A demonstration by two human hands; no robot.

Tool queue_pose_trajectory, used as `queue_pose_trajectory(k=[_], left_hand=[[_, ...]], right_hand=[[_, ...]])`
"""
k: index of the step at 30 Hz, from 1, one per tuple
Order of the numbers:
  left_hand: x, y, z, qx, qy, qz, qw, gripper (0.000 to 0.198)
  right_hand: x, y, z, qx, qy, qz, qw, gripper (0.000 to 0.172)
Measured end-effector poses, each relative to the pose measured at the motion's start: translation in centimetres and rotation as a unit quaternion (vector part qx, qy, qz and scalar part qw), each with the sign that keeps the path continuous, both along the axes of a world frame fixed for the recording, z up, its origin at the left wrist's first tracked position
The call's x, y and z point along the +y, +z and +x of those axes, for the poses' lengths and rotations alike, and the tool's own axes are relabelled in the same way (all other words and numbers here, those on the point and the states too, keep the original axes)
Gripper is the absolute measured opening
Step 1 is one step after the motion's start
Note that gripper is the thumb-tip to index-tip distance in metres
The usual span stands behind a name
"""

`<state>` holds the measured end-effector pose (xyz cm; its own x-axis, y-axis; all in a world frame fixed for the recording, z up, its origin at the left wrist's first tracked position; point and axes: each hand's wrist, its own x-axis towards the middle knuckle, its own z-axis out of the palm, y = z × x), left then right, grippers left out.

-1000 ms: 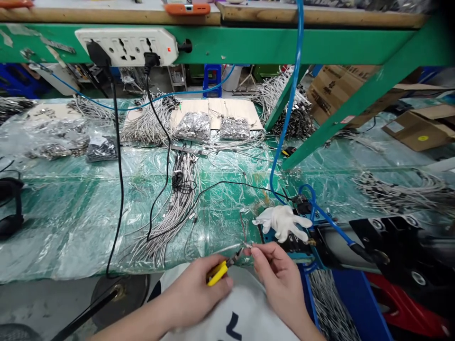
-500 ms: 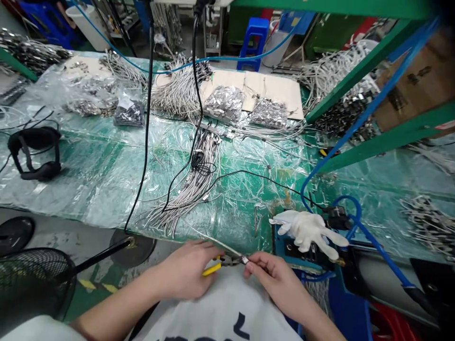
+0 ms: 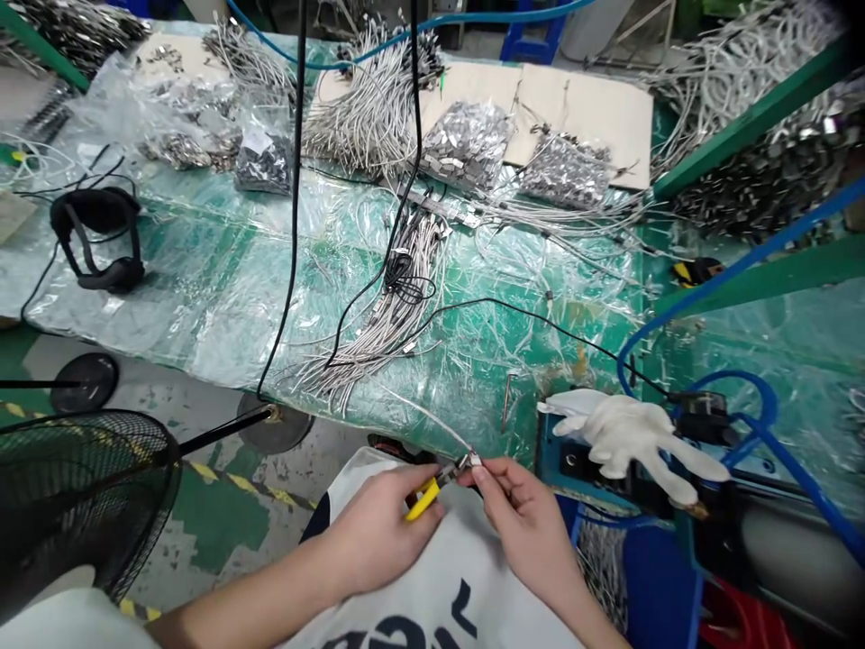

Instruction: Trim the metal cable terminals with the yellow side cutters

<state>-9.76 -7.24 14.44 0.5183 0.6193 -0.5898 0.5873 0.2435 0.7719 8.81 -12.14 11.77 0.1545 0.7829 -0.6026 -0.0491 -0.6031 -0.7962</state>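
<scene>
My left hand (image 3: 388, 523) is closed around yellow-handled pliers (image 3: 424, 498), whose jaws point right, toward my other hand. Between thumb and fingers, my right hand (image 3: 517, 505) pinches the end of a thin grey-white cable (image 3: 432, 416), where a small pale fitting shows. The plier jaws meet the cable end there; whether they grip it is too small to tell. From this end the cable runs up and left over the table edge. A bundle of similar cables (image 3: 378, 342) lies on the table beyond, with a coiled black cord (image 3: 409, 279) on it.
White gloves (image 3: 628, 437) rest on a blue machine (image 3: 571, 460) at the right. Bags of metal parts (image 3: 466, 144) lie along the back. Black cords (image 3: 295, 180) hang in front of the table. A fan (image 3: 87, 496) stands at the lower left, and a headset-like frame (image 3: 98, 239) lies above it.
The view has tilted down and shifted left. The pliers and cable end are now tilted upward, with the jaws closer to my right fingertips. Both hands keep their holds.
</scene>
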Motion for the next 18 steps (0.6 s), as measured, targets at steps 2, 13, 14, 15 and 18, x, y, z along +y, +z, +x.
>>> queue_pose_trajectory(k=[2, 13, 14, 15, 18], left_hand=[[0.08, 0.17, 0.03, -0.007, -0.004, -0.002, 1.0, 0.02], [0.69, 0.17, 0.32, -0.035, -0.02, -0.004, 0.999, 0.037], [0.72, 0.2, 0.35, -0.034, -0.021, -0.002, 0.999, 0.036], [0.75, 0.23, 0.39, -0.032, -0.022, 0.0, 0.999, 0.036], [0.82, 0.31, 0.54, -0.031, -0.023, 0.001, 0.999, 0.035]], right_hand=[[-0.14, -0.1, -0.04, -0.012, 0.005, 0.008, 1.0, 0.039], [-0.61, -0.52, 0.06, -0.033, 0.01, 0.019, 0.999, 0.037], [-0.6, -0.52, 0.09, -0.031, 0.008, 0.018, 0.999, 0.037], [-0.58, -0.5, 0.11, -0.03, 0.007, 0.018, 0.999, 0.036], [-0.44, -0.42, 0.19, -0.031, 0.011, 0.02, 0.999, 0.035]])
